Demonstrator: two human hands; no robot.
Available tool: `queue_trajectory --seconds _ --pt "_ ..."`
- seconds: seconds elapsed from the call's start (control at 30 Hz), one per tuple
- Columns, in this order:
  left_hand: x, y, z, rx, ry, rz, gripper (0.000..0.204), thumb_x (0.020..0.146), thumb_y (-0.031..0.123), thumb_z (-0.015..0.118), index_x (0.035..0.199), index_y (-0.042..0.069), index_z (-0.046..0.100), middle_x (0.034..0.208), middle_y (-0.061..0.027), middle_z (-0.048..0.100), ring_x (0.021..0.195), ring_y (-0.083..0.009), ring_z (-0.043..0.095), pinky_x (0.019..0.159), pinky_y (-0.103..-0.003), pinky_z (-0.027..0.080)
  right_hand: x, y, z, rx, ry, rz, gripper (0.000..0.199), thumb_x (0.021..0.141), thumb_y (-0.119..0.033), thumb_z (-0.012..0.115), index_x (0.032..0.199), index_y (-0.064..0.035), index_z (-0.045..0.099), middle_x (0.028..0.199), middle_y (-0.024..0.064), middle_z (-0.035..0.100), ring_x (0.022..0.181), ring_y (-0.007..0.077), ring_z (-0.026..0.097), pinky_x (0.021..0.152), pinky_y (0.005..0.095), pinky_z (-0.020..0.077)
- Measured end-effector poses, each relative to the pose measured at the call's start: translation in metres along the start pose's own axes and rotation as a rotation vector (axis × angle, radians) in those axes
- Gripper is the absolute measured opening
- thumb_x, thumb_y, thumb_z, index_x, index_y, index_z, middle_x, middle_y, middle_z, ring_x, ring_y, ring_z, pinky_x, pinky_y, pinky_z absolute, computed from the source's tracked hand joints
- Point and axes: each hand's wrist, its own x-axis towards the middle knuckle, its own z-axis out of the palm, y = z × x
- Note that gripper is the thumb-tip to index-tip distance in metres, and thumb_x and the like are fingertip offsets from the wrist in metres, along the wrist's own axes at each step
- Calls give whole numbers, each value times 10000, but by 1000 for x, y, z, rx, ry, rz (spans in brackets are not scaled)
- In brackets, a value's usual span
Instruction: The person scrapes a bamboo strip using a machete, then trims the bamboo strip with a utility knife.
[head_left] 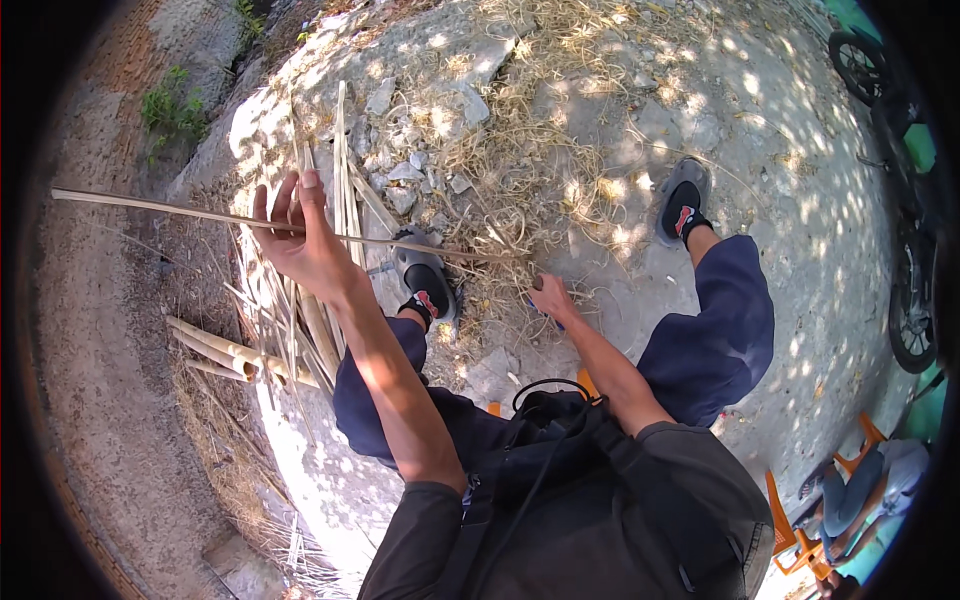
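A long, thin, pale bamboo strip [160,205] runs from the far left across to the middle of the ground ahead of me. My left hand [305,240] holds it loosely in the crook of the thumb, palm up, with the fingers partly curled. Close to the strip's right end, my right hand [550,298] is closed around something; a small dark and blue bit shows at the fist, too little to name. Curly pale shavings [510,285] lie heaped beneath that end of the strip.
Split bamboo strips [345,170] and thicker bamboo poles [215,345] lie left of my left shoe [425,275]. Broken stones [403,172] are scattered ahead. My right shoe [684,200] stands on the concrete. At right are a motorcycle [905,230], orange chairs [790,530] and a seated person [865,490].
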Motion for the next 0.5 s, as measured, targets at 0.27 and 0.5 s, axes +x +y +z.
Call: queue_trajectory --seconds 0.27,0.5 --pt "4 -26 -14 64 -7 -97 549 910 91 819 1352 -44 523 992 -110 688 815 -156 697 743 -261 602 2 15 5 37 -9 45 337 845 -267 671 981 40 702 884 281 717 875 419 725 785 484 541" --pt "-3 -22 -7 109 -32 -110 517 925 147 821 1309 -42 532 908 -85 673 743 -127 666 676 -245 545 5 59 20 17 81 -15 353 842 -273 700 975 53 709 886 250 741 880 389 737 805 461 555"
